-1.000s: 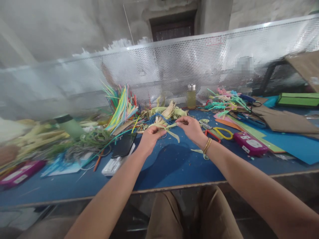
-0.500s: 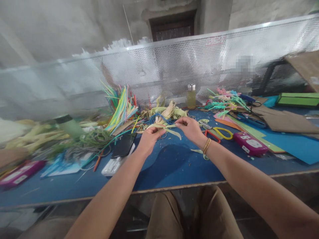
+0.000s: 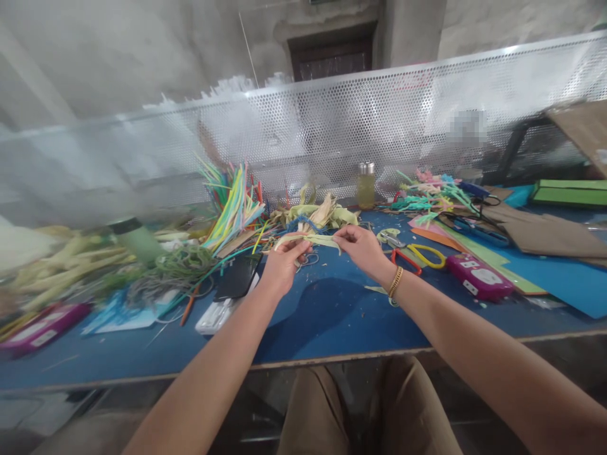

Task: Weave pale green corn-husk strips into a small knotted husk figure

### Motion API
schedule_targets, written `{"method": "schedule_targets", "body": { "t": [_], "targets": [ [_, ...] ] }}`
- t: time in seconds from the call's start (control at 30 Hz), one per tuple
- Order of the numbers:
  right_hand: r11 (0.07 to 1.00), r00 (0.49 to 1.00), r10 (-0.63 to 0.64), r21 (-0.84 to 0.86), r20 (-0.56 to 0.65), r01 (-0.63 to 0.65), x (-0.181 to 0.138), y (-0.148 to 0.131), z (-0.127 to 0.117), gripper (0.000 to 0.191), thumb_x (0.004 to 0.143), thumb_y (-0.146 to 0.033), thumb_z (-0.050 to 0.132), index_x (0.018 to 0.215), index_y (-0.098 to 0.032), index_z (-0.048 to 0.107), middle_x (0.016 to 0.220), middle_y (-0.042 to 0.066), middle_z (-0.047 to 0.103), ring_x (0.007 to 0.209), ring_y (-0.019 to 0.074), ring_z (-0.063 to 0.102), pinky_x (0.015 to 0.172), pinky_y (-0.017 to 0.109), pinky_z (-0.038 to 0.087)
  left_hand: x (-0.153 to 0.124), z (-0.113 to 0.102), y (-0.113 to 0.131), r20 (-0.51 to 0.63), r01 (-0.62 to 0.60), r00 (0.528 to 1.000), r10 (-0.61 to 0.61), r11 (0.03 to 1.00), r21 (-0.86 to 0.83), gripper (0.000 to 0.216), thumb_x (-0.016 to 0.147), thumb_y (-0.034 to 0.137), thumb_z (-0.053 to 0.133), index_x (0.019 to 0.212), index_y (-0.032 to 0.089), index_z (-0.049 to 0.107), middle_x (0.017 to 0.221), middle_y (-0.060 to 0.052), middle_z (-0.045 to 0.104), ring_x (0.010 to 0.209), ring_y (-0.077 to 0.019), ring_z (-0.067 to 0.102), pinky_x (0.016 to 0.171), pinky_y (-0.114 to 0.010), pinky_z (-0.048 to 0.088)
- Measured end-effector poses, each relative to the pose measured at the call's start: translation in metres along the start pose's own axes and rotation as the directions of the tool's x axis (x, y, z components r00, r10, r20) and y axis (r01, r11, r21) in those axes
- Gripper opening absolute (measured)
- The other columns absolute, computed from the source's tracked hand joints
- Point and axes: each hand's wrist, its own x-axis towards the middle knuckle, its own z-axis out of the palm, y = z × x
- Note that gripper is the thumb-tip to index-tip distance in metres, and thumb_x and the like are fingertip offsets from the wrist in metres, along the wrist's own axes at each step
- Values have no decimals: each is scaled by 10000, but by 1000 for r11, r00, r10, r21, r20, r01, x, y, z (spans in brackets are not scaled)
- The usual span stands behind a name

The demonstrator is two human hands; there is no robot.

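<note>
Pale green strips of what looks like corn husk [image 3: 321,240] stretch between my two hands, above the blue table. My left hand [image 3: 283,260] pinches them at one end, thumb against fingers. At the other end, my right hand [image 3: 361,248] grips the strips between thumb and fingertips. A gold bracelet [image 3: 395,281] circles my right wrist. Just behind the hands lies a heap of dry husks [image 3: 327,215] with a blue cord bundle [image 3: 303,222]. Yellow-handled scissors [image 3: 427,254] rest to the right of my right hand.
Left of my hands are a black phone [image 3: 236,278], a white case [image 3: 215,316], tangled green cord [image 3: 184,265] and coloured pipe cleaners [image 3: 234,202]. A glass bottle [image 3: 366,184] stands at the back. To the right are a magenta box [image 3: 480,277] and cardboard [image 3: 545,227].
The loose end of the strip that stuck out below my right fingers is drawn in, so the strips now run nearly straight between both hands. The camera view has shifted slightly.
</note>
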Motion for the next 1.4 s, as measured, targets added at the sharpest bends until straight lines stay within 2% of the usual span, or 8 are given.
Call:
{"method": "schedule_targets", "body": {
  "t": [0.27,0.43,0.5,0.7,0.87,1.03,1.27,1.4],
  "targets": [
    [986,996,-88,-139,23,90,-3,-5,-3,103,784,-278,618,806,-220,700,749,6,670,689,152,571,680,299,445,3,-3,-1,15,24,1000,-24,1000,19,352,593,319,842,891,169,730,761,-21,664,684,-125,591,539,-223,373],
    [939,965,-256,-221,62,263,-6,-14,-4,222,795,-227,626,985,-272,732,1025,38,719,994,221,612,954,403,419,-1,-2,0,79,-72,995,57,977,203,410,611,327,823,981,186,716,667,12,634,637,-132,565,585,-252,404],
    [912,946,-308,-249,103,324,-6,-14,-3,231,803,-237,647,1004,-305,738,1026,32,724,1025,236,603,987,434,397,-3,-2,0,143,-104,987,67,958,267,420,628,319,812,1008,193,686,687,12,656,662,-146,591,639,-270,436],
    [903,938,-300,-266,175,339,-5,-8,1,115,809,-267,681,879,-306,763,886,24,741,869,221,625,839,393,451,-4,-2,-1,202,-129,977,62,932,339,406,641,299,806,957,200,570,707,9,689,605,-135,590,635,-268,436],
    [887,919,-356,-247,168,389,-6,-10,2,97,811,-272,694,880,-303,755,896,22,729,879,210,618,873,391,434,-4,-3,0,226,-192,968,104,892,410,379,662,331,802,923,201,559,730,-3,701,604,-135,589,619,-258,416],
    [869,905,-388,-257,175,422,-6,-10,2,82,843,-297,670,817,-294,748,873,21,719,865,198,611,856,370,430,-5,-1,0,251,-203,962,109,899,389,330,653,324,804,872,204,589,745,-1,685,671,-156,622,656,-270,439],
    [871,933,-307,-340,190,355,-6,-10,3,92,851,-244,658,796,-225,729,826,31,713,819,181,603,782,328,422,-6,1,3,305,-274,941,145,857,437,236,691,288,769,819,195,594,731,3,695,687,-154,628,677,-270,460],
    [905,953,-245,-311,177,291,-6,-9,6,108,858,-230,640,784,-195,710,818,32,708,771,160,602,713,290,424,-6,0,3,298,-282,942,153,842,460,223,708,291,756,811,190,586,735,2,694,678,-149,616,685,-279,462]
  ]
}}
